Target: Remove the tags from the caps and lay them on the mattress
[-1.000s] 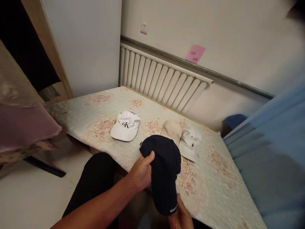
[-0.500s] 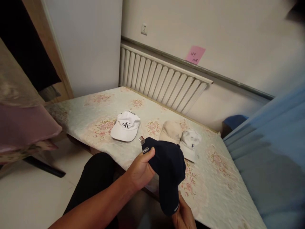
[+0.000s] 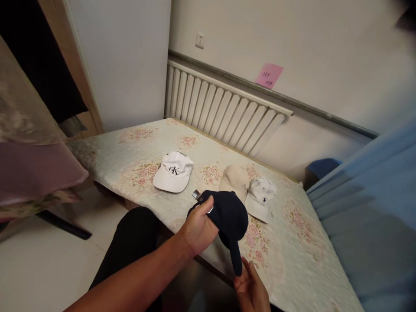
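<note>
The navy cap [image 3: 229, 214] is in hand, off the tabletop [image 3: 289, 255], held over the middle of its near edge. It is tilted, with its brim pointing down and seen almost edge-on. At its back, the metal clasp [image 3: 196, 194] juts out toward the left.

The left hand [image 3: 199, 229] is closed on the cap's back rim, thumb on top, and seems to carry the weight. The right hand [image 3: 251, 284] is loosely curled at the brim's lower end; I cannot tell whether it grips the brim or only touches it.

Three other caps lie on the tabletop, all brim toward the near edge. The lettered cap [image 3: 175, 170] is by itself, toward the left corner. The beige cap [image 3: 234, 175] and the logo cap [image 3: 261, 193] lie side by side toward the right far corner, apparently touching; the navy cap partly hides the beige one.

As things stand, then, three caps are down and one is up. The navy cap's handling looks unfinished, since it is not set down and both hands are at it. Whether the lying caps have been handled cannot be told.

Past the far edge stands a radiator [image 3: 224, 108].
</note>
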Demonstrator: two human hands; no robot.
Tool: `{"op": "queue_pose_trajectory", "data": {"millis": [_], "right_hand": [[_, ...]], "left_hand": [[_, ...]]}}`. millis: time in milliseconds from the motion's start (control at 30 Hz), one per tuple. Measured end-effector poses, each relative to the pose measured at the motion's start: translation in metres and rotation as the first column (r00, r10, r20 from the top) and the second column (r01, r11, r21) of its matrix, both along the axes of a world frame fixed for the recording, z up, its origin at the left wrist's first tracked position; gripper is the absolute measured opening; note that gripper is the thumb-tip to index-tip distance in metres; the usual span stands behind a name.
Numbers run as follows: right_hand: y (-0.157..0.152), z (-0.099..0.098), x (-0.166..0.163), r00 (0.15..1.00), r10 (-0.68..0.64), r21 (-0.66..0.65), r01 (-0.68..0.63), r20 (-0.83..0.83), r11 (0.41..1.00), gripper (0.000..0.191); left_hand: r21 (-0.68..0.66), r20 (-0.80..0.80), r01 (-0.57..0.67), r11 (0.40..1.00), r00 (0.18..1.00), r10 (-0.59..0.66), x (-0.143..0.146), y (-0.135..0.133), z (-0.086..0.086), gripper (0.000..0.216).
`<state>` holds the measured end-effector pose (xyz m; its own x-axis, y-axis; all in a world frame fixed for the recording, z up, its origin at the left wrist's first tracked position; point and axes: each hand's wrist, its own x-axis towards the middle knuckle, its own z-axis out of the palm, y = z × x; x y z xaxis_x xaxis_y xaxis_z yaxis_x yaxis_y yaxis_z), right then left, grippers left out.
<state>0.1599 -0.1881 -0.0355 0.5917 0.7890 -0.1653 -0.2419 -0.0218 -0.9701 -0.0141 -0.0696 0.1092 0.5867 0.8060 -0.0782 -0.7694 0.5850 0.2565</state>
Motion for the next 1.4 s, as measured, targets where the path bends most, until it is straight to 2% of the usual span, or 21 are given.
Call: {"op": "queue_pose_trajectory", "data": {"millis": [100,167,200,300,400,467,567,733,867,967,1067,1167,1300,1400], "right_hand": [[-0.006,0.0,-0.008,0.964,-0.211,-0.136,0.19,-0.162,0.972,0.026],[-0.01,0.002,-0.017,0.954,-0.275,-0.129,0.26,-0.118,0.957,0.031],[-0.011,0.005,-0.024,0.963,-0.26,-0.103,0.253,-0.066,0.962,0.031],[-0.011,0.023,-0.043,0.988,-0.116,-0.047,0.122,0.103,0.991,0.03],[-0.003,0.05,-0.059,0.982,0.166,-0.056,-0.161,0.091,0.985,0.041],[0.005,0.067,-0.065,0.969,0.24,0.011,-0.241,0.058,0.97,0.051],[0.017,0.082,-0.068,0.977,0.207,0.071,-0.211,0.06,0.975,0.05],[0.038,0.091,-0.068,0.998,0.054,0.147,-0.059,0.038,0.987,0.05],[0.052,0.103,-0.07,0.978,0.056,0.247,-0.005,-0.201,0.969,0.054],[0.056,0.111,-0.071,0.919,0.066,0.236,0.029,-0.388,0.971,0.044],[0.056,0.111,-0.071,0.91,0.003,0.174,0.076,-0.415,0.982,0.032],[0.056,0.107,-0.069,0.932,-0.062,0.129,0.115,-0.358,0.985,0.03],[0.057,0.107,-0.065,0.979,-0.037,0.11,0.06,-0.201,0.992,0.036],[0.059,0.112,-0.061,0.991,-0.033,0.123,0.049,-0.128,0.991,0.039]], "left_hand": [[0.006,0.012,-0.049,0.999,0.999,0.049,0.008,0.0,0.0,0.035],[0.013,0.01,-0.077,0.997,0.997,0.076,0.013,0.0,-0.001,0.033],[0.016,0.007,-0.083,0.996,0.997,0.083,0.016,-0.001,-0.002,0.033],[0.06,0.013,-0.08,0.995,0.997,0.08,0.024,-0.003,-0.004,0.032],[0.124,0.008,-0.05,0.991,0.999,0.049,0.032,-0.009,-0.006,0.033],[0.143,0.01,-0.035,0.989,0.999,0.034,0.037,-0.014,-0.006,0.034],[0.144,0.035,-0.013,0.99,0.999,0.008,0.043,-0.021,-0.003,0.035],[0.173,0.033,-0.003,0.985,0.999,-0.003,0.047,-0.031,-0.001,0.033],[0.147,-0.007,0.012,0.989,1.0,-0.011,0.049,-0.036,-0.004,0.021],[0.082,-0.042,-0.016,0.997,0.999,0.02,0.051,-0.039,-0.007,0.009],[0.047,-0.109,-0.018,0.999,0.994,0.023,0.05,-0.04,-0.01,0.017],[0.111,-0.26,-0.011,0.994,0.965,0.039,0.045,-0.041,-0.013,0.019],[0.249,-0.547,0.111,0.962,0.836,0.045,0.029,-0.045,-0.023,0.023],[0.359,-0.682,0.271,0.893,0.729,0.053,0.011,-0.048,-0.032,0.015]]}}
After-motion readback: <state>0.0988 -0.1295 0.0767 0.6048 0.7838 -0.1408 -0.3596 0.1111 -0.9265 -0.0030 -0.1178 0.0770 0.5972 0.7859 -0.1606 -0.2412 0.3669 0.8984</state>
